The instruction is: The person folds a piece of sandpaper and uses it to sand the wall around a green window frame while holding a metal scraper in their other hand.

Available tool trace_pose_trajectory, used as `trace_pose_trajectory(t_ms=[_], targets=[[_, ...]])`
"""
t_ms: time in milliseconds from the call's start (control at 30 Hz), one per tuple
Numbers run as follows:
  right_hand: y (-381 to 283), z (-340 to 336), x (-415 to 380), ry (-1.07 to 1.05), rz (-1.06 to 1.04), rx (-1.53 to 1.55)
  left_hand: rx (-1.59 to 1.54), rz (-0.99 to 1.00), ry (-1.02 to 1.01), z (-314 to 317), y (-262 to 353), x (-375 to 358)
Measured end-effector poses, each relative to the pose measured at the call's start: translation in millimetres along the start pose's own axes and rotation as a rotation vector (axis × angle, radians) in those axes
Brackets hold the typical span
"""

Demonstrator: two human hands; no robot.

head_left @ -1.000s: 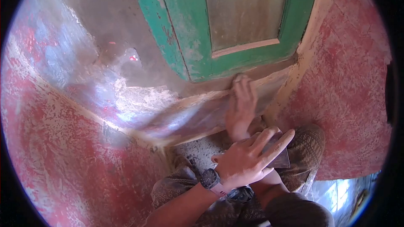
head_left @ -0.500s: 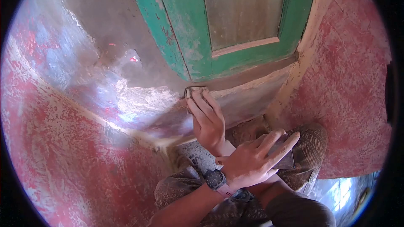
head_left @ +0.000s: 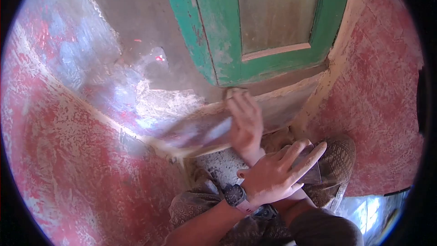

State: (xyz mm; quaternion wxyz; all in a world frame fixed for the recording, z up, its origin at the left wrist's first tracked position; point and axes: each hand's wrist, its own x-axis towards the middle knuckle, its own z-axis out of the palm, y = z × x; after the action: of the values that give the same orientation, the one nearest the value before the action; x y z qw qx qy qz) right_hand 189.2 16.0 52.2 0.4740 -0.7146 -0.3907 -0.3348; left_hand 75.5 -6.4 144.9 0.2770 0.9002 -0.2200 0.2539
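My right hand [head_left: 246, 125] reaches up to the wall, its fingers pressed over a small flat tool [head_left: 236, 92] just below the green wooden frame [head_left: 223, 59]. Motion blurs these fingers, and they cover most of the tool. Across my right forearm lies my left hand [head_left: 275, 175], back side up, with a dark watch [head_left: 235, 195] on its wrist. Its dusty fingers are stretched over a dark flat piece [head_left: 313, 174], which it holds near my knee. Part of that piece is hidden under the fingers.
Grey, smoothed plaster [head_left: 141, 13] spreads left of the green frame, with a rough pale patch [head_left: 168, 102] beneath. Worn red walls [head_left: 378, 91] stand on both sides. My patterned trouser leg [head_left: 342, 155] is at the right, and a speckled grey surface [head_left: 218, 164] lies below the wall.
My right hand has slid right along the wall beneath the green frame with the flat tool. The view has shifted slightly, while my left hand has kept nearly the same pose.
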Motion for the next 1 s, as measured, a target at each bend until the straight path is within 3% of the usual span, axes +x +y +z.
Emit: trace_pose_trajectory(t_ms=[133,233,333,433,533,567,700,833,933,1000], targets=[[-2.1,-3.7,4.5,0.089,0.085,-0.138,-0.003,0.014,0.059,-3.0,-1.5,0.0],[-23.7,11.9,4.0,0.048,-0.030,0.112,-0.003,0.015,0.043,-1.4,0.8,0.6],[-11.0,7.2,0.3,-0.068,-0.034,0.057,-0.015,0.006,0.026,-0.5,2.1,-0.5],[14.4,-10.4,4.4,0.068,0.084,-0.117,-0.011,-0.006,0.016,-5.0,0.3,-3.0],[-1.0,-8.9,3.5,0.090,0.174,-0.126,-0.020,-0.008,0.027,-4.6,0.1,-1.1],[0.4,0.4,-3.6,0.057,0.054,-0.078,-0.026,-0.013,0.014,-3.6,1.5,-1.2],[-3.8,5.9,-8.2,-0.046,-0.080,0.099,-0.022,-0.030,-0.040,1.1,4.6,0.2],[28.5,-12.6,-4.3,0.128,0.090,-0.158,-0.041,-0.018,-0.008,-0.5,0.1,-0.5],[11.6,-8.7,-3.4,0.085,0.162,-0.167,-0.050,-0.017,0.000,0.7,0.0,0.8],[2.8,2.8,-10.7,0.071,0.052,-0.025,-0.057,-0.027,-0.028,0.0,2.8,1.6]])
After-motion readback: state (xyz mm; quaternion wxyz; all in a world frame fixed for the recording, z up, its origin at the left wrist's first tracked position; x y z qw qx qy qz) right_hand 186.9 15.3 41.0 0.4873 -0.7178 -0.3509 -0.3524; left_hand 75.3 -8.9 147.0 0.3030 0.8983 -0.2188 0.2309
